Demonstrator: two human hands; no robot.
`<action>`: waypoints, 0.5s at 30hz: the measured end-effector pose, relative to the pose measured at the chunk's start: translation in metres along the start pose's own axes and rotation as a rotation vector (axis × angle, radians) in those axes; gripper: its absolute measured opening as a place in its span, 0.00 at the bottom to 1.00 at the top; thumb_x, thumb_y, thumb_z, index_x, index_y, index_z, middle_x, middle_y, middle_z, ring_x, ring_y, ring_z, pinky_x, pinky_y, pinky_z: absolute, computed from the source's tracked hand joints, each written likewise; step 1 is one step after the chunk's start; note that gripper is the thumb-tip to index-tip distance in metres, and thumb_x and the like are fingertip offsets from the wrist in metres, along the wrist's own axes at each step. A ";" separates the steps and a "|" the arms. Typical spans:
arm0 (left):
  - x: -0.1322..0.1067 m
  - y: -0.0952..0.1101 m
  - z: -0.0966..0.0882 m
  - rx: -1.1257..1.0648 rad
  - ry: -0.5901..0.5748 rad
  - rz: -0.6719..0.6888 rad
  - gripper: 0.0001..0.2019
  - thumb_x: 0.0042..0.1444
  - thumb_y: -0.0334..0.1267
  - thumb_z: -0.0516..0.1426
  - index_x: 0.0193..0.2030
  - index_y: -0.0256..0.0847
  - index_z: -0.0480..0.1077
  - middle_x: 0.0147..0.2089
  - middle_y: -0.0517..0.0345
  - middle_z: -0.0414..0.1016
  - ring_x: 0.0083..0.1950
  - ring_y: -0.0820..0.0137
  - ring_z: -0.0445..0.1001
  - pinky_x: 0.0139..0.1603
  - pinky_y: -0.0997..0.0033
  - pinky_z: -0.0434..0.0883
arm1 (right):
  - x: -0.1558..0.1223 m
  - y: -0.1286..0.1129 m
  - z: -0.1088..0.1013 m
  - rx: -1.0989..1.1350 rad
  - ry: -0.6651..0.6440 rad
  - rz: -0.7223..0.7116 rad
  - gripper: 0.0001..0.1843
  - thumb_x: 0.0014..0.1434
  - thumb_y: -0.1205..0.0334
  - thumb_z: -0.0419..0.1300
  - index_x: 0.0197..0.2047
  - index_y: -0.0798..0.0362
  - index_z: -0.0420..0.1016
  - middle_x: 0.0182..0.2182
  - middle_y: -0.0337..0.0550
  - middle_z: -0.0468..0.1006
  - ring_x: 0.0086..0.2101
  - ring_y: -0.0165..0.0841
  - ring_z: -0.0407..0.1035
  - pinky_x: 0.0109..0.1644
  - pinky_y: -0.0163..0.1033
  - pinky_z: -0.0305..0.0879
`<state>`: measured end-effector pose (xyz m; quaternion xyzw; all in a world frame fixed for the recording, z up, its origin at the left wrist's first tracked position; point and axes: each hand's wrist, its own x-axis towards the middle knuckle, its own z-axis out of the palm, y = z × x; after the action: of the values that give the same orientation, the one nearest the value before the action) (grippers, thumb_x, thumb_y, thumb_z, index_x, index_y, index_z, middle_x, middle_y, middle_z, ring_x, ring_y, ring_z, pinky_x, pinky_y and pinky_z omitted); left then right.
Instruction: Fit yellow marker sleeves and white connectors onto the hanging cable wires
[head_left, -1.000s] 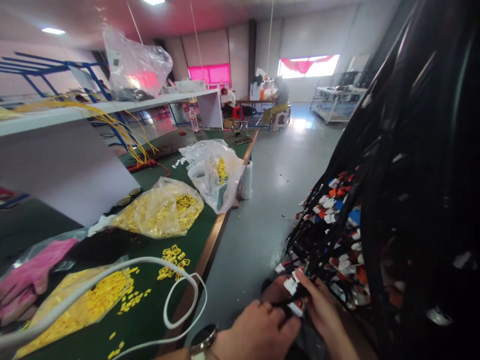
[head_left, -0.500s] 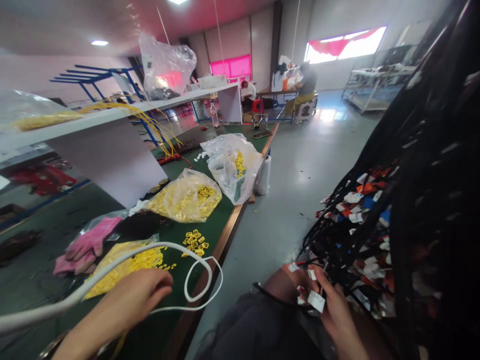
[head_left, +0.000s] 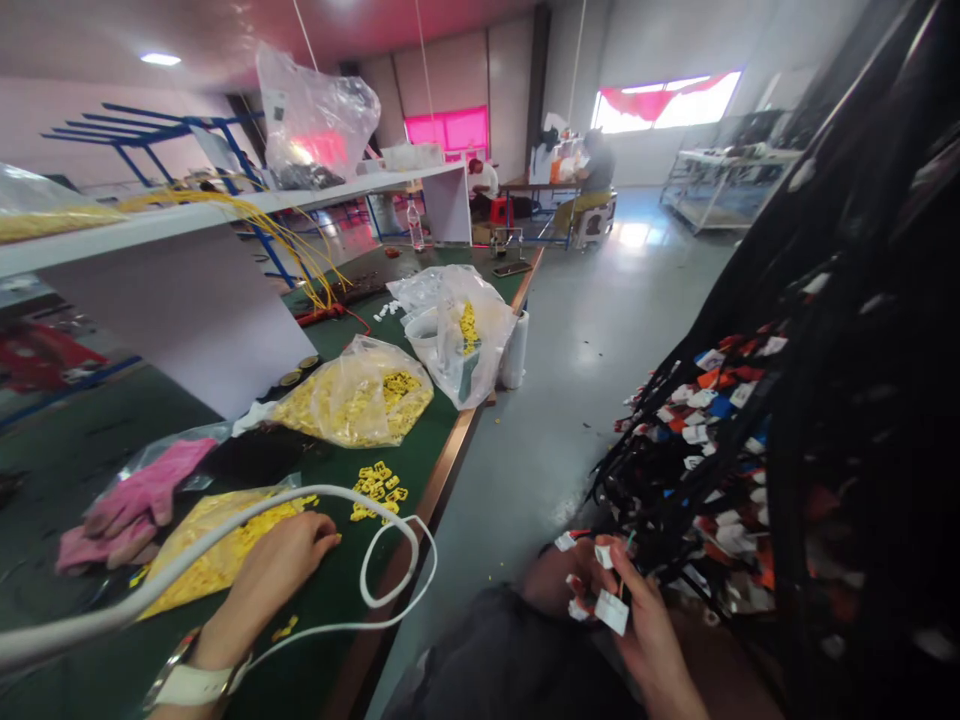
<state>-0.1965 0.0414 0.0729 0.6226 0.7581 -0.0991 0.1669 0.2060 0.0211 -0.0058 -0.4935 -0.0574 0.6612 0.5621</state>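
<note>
My left hand is down at the green table with its fingers curled together. Its fingertips pinch at a small yellow plastic piece, partly hidden by them. Under and behind this hand, more loose yellow pieces spill from a clear bag. A group of yellow plastic clips lies just beyond. At the lower right, my right hand is closed around the wires of a wire harness, with white connectors sticking out between and beside the fingers.
A thick white cable loops over my left forearm. Pink gloves, a bag of yellow parts and a bag-lined tub are on the table. Black harnesses with many-coloured connectors hang at right. Two people sit far back.
My left hand has lowered to the yellow pieces and its fingers have closed there. My right hand keeps its hold on the harness. The whole view has shifted slightly.
</note>
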 end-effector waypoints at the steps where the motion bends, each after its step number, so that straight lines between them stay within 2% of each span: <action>1: 0.001 -0.002 0.001 -0.007 0.019 0.011 0.14 0.58 0.41 0.50 0.41 0.42 0.76 0.43 0.52 0.79 0.46 0.60 0.75 0.43 0.68 0.65 | 0.001 -0.001 0.001 0.012 0.001 0.008 0.27 0.31 0.49 0.76 0.34 0.48 0.73 0.22 0.34 0.79 0.22 0.39 0.75 0.20 0.40 0.68; 4: 0.005 -0.007 0.005 -0.025 0.065 0.058 0.14 0.57 0.38 0.51 0.45 0.42 0.74 0.48 0.52 0.77 0.50 0.61 0.73 0.48 0.68 0.65 | 0.005 -0.002 0.004 0.058 0.011 0.033 0.28 0.30 0.49 0.76 0.34 0.48 0.73 0.26 0.36 0.81 0.21 0.38 0.74 0.19 0.40 0.68; 6: 0.007 -0.009 0.008 -0.024 0.057 0.089 0.13 0.56 0.37 0.51 0.43 0.42 0.75 0.47 0.53 0.77 0.50 0.61 0.73 0.49 0.68 0.64 | 0.008 -0.002 0.004 0.073 0.013 0.041 0.29 0.30 0.49 0.76 0.35 0.48 0.73 0.28 0.37 0.82 0.20 0.37 0.74 0.19 0.40 0.68; 9: 0.011 -0.010 0.010 -0.009 0.043 0.114 0.11 0.55 0.36 0.50 0.38 0.41 0.74 0.43 0.53 0.78 0.45 0.61 0.74 0.46 0.67 0.65 | 0.010 -0.001 0.002 0.075 0.001 0.034 0.28 0.32 0.49 0.76 0.35 0.49 0.73 0.24 0.35 0.80 0.21 0.37 0.74 0.19 0.38 0.66; 12: 0.009 -0.007 0.005 -0.042 0.092 0.099 0.11 0.54 0.38 0.50 0.33 0.39 0.72 0.36 0.52 0.77 0.40 0.60 0.74 0.42 0.66 0.65 | 0.009 0.000 0.000 0.079 -0.028 0.011 0.25 0.36 0.49 0.75 0.35 0.49 0.72 0.18 0.31 0.74 0.21 0.36 0.73 0.19 0.37 0.66; 15: -0.011 0.006 -0.012 -0.293 0.076 0.100 0.13 0.53 0.46 0.52 0.29 0.40 0.71 0.29 0.56 0.75 0.33 0.62 0.72 0.36 0.67 0.66 | 0.009 0.000 -0.002 0.073 -0.051 -0.016 0.24 0.38 0.48 0.74 0.35 0.49 0.72 0.15 0.29 0.69 0.20 0.35 0.72 0.19 0.37 0.67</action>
<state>-0.1906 0.0368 0.0882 0.6317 0.7383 0.0446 0.2319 0.2083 0.0272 -0.0119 -0.4551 -0.0516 0.6707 0.5835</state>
